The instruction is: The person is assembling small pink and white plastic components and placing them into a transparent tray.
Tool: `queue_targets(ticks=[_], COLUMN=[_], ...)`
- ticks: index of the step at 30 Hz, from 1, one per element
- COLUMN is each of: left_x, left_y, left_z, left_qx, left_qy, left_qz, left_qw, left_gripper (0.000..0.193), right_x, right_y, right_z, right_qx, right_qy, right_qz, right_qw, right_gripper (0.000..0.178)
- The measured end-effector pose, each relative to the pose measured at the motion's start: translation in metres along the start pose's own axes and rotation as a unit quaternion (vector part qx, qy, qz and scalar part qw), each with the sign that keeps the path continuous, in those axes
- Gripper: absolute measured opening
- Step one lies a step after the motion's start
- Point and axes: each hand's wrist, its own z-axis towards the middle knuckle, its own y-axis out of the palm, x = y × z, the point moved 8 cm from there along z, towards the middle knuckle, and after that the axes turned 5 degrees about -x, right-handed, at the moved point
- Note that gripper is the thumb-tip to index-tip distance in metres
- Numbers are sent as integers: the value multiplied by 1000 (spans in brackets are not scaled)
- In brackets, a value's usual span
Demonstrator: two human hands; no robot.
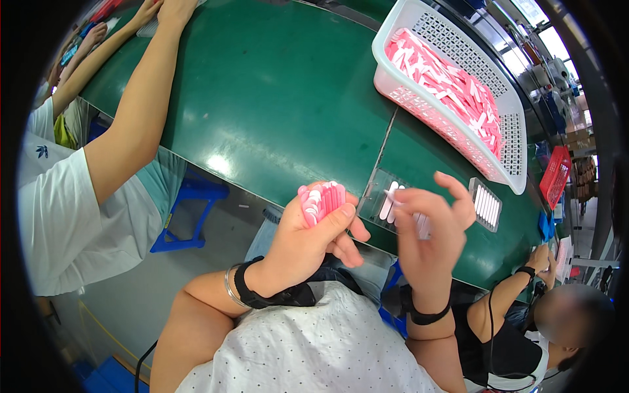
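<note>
My left hand (303, 239) is closed around a bundle of small flat pink-and-white strips (324, 202) with rounded ends, like mini nail files. Their ends stick up past the thumb and fingers. Over a clear plastic tray (371, 204) at the table edge is my right hand (429, 229), slightly blurred, with thumb and forefinger pinched together. A pale strip (393, 190) shows at those fingertips. White strips (386, 208) lie side by side in the tray, partly hidden by my right hand.
A white perforated basket (419, 98) heaped with loose pink and white strips (452, 85) stands at the far right of the green table (262, 98). Another clear tray (485, 204) holds a row of white strips. Co-workers sit on both sides; a blue stool (190, 216) stands left.
</note>
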Motion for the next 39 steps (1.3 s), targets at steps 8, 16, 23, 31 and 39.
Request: queue_targets(ticks=[8, 16, 23, 31, 39], left_x=[2, 5, 8, 38, 55], left_y=[3, 5, 4, 7, -2], left_z=[-1, -2, -1, 14, 29], left_qx=[-36, -45, -40, -11, 40], left_qy=[18, 24, 21, 100, 165], left_qz=[-13, 2, 24, 81, 119], left_qw=[999, 999, 999, 992, 978], left_gripper=[18, 17, 17, 17, 17], right_x=[-14, 33, 48, 69, 121], right_y=[30, 5, 6, -20, -64], right_z=[-15, -12, -26, -14, -22], right_qx=[-106, -122, -196, -201, -183], right_qy=[-28, 113, 39, 44, 111], right_qz=[-206, -131, -28, -93, -251], right_qw=[972, 977, 979, 974, 944], right_gripper=[27, 85, 106, 88, 68])
